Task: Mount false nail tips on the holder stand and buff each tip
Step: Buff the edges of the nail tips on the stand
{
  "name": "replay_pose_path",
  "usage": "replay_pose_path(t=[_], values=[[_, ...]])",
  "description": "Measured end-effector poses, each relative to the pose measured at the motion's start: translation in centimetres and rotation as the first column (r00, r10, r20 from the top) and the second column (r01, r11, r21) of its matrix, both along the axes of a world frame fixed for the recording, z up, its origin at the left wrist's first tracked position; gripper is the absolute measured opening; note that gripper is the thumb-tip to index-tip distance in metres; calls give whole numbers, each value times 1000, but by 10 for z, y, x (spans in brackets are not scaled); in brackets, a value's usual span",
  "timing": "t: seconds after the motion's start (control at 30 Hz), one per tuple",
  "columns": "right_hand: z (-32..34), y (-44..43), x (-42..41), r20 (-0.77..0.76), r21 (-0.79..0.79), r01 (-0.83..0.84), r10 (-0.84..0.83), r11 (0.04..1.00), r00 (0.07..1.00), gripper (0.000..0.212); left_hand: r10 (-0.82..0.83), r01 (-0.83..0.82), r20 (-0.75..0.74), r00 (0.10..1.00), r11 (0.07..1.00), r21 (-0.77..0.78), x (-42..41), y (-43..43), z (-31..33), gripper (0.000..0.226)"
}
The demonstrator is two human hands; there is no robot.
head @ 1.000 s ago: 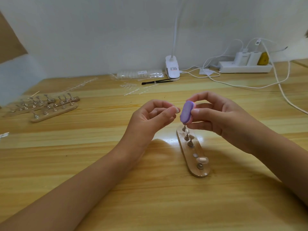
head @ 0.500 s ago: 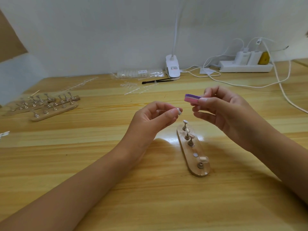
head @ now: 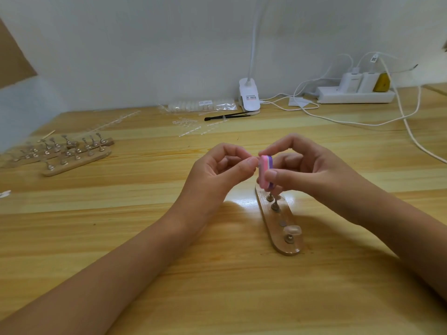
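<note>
Both hands are raised over the wooden bench (head: 145,238), close together at the centre of the view.

Right hand (head: 314,172): thumb and fingers pinch a small buffer block (head: 265,172) (pink layer facing left, purple layer behind), held on end above the far end of the holder stand (head: 278,221).

Left hand (head: 217,170): fingers curled, thumb and forefinger pinched together, their tips meeting the pink face of the block. Whatever lies in that pinch is too small to make out.

The holder stand lies flat on the bench under the right hand, its long axis running away from the viewer. Two metal pegs (head: 275,206) stand at its far end, and a bare metal disc (head: 282,223) sits at mid-length. One clear nail tip (head: 292,230) is mounted on the nearest peg.

Elsewhere on the bench: further stands (head: 72,153) with pegs at far left, a packet of tips (head: 200,106) and a black brush (head: 227,116) by the wall, a white clip lamp (head: 249,95), and a power strip (head: 355,95) with cables at the right.
</note>
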State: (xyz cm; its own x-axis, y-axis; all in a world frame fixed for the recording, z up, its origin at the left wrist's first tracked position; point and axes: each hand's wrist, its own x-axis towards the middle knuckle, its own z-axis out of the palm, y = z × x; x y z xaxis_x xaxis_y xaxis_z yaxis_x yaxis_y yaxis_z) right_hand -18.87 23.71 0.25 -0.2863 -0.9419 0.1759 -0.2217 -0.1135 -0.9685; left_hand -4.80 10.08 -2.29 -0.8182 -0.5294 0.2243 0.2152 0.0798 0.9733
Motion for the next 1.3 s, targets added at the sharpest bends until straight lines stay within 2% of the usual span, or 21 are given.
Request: replay_pose_path(t=[0.17, 0.33, 0.5, 0.63, 0.8, 0.97, 1.13, 1.3], values=[[-2, -3, -2, -5, -61, 94, -94, 994, 996, 37, 17, -17, 5, 1000, 999, -32, 1, 0, 2, 10], [1, 0, -6, 6, -13, 0, 0, 1000, 1000, 35, 17, -16, 6, 1000, 999, -41, 2, 0, 0, 13], [-3, -2, -7, 51, -81, 57, -53, 995, 997, 37, -9, 8, -5, 1000, 994, -108, 0, 4, 1, 13], [-2, -2, -9, 53, -20, -12, 13, 1000, 999, 31, 48, -50, -22, 999, 994, -100, 1, 3, 0, 15], [-7, -3, -9, 77, -82, 76, -70, 994, 995, 37, 56, -59, -21, 998, 990, -125, -2, 6, -2, 14], [-4, -1, -13, 67, -4, -33, 34, 999, 997, 31, 61, -64, -24, 998, 991, -115, -1, 4, -4, 11], [-7, -3, -13, 68, -37, 14, -11, 999, 998, 35, 43, -44, -9, 999, 986, -160, -2, 5, -3, 7], [-4, -1, -15, 56, 12, -56, 55, 998, 997, 33, 77, -78, -14, 997, 990, -117, -1, 2, -3, 13]])
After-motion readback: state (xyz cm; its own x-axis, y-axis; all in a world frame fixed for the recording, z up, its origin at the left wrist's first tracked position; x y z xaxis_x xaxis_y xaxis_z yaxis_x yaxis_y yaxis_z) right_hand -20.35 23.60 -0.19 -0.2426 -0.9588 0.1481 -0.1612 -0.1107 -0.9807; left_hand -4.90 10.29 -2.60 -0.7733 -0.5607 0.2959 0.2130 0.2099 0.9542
